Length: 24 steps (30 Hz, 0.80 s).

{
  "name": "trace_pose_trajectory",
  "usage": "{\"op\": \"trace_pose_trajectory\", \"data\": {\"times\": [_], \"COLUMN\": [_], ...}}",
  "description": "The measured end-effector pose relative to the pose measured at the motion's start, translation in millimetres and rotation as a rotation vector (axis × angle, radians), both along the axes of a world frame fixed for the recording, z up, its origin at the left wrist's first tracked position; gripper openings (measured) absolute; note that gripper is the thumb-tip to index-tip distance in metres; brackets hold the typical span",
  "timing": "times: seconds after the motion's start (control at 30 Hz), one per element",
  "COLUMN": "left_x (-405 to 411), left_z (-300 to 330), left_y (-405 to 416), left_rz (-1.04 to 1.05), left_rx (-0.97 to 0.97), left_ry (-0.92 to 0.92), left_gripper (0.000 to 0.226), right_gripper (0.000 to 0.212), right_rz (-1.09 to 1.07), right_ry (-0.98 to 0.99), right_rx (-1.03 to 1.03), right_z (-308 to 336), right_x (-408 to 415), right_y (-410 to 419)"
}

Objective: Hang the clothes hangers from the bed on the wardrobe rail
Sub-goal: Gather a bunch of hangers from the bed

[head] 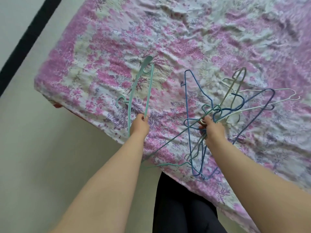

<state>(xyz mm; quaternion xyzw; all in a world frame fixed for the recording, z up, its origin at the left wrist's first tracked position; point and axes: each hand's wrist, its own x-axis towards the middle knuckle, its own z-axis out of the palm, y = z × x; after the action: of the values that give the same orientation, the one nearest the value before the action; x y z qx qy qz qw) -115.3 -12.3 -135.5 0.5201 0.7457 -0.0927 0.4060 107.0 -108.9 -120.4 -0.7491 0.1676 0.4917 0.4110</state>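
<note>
Pale floor (25, 165) on the left, dark strip (32, 31) running diagonally far left; bed (218, 39) with pink and lilac floral sheet fills the centre and right. I see the left hand (139, 126) over the near left corner of the bed, fingers curled round one end of the mint plastic hanger (148, 91), which stretches away across the sheet with its hook (120, 100) poking out left. Further right, the right hand (212, 128) grips a tangled bunch of wire hangers (218, 113) at their hooks: blue ones (186, 105), a teal one (168, 143) slanting toward the near bed edge, a beige one (235, 84) and a white one (262, 105) fanning out far right over the sheet. Can't tell how many hangers are in the bunch, nor which still touch the bed. Black trousers (181, 207) show at the near edge between my forearms.
</note>
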Motion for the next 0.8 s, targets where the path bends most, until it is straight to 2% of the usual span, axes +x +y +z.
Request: {"op": "trace_pose_trajectory", "data": {"times": [0.1, 0.2, 0.3, 0.53, 0.67, 0.8], "left_x": [-21, -46, -72, -133, -172, -216], "left_z": [26, 65, 108, 207, 243, 265], "left_y": [-35, -81, -131, -250, -316, -408], "left_rz": [0.077, 0.210, 0.259, 0.403, 0.578, 0.791], "left_rx": [0.061, 0.162, 0.226, 0.382, 0.514, 0.641], "left_ry": [-0.072, -0.199, -0.112, 0.094, 0.056, 0.055], "left_gripper": [0.020, 0.020, 0.021, 0.030, 0.024, 0.019], "right_gripper": [0.034, 0.029, 0.017, 0.015, 0.015, 0.022], "right_rz": [0.038, 0.091, 0.199, 0.632, 0.884, 0.982], "right_ry": [0.047, 0.086, 0.155, 0.193, 0.212, 0.385], "right_rx": [-0.007, 0.038, 0.109, 0.190, 0.257, 0.303], "right_z": [19, 49, 89, 175, 208, 245], "right_x": [-12, -28, -51, -144, -215, -279], "right_y": [-5, -10, -14, -53, -99, -156]}}
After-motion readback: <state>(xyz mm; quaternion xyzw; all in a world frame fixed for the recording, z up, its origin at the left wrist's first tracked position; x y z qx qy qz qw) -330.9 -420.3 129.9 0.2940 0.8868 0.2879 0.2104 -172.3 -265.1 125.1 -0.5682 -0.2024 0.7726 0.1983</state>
